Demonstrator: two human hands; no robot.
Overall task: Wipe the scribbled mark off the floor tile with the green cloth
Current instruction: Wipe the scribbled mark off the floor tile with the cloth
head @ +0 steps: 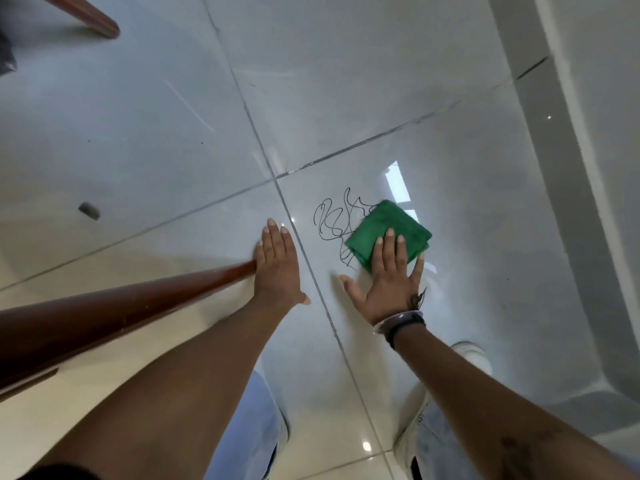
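A black scribbled mark (332,220) runs across a glossy grey floor tile (467,188), just right of a grout cross. A folded green cloth (384,225) lies on the mark's right part and hides it there. My right hand (388,275) presses flat on the cloth's near corner, fingers spread, the thumb on bare tile. My left hand (277,261) lies flat on the neighbouring tile to the left of the grout line, fingers together, holding nothing.
A brown wooden furniture leg (131,306) slants in from the left and ends at my left hand. A second wooden leg (93,15) is at the top left. A white wall base (568,168) runs along the right. A small dark scrap (89,211) lies on the left tile.
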